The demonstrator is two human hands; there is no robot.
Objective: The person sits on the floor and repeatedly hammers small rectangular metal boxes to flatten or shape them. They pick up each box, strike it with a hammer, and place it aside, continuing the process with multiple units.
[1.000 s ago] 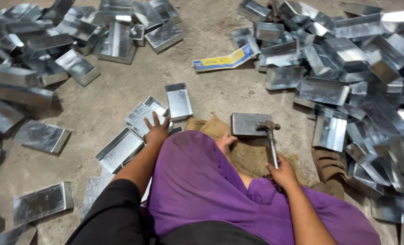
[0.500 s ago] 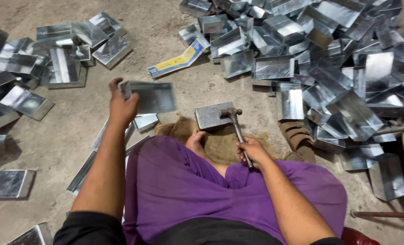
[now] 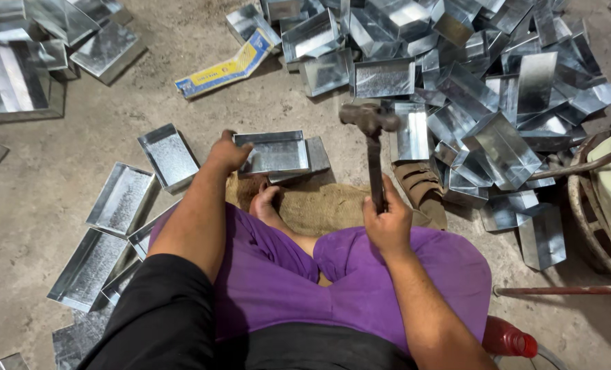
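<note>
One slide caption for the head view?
Left hand steadies a metal tray while right hand raises a hammer.

tray [image 3: 272, 152] on sacking [image 3: 322, 205], hammer [image 3: 370, 147] right
</note>
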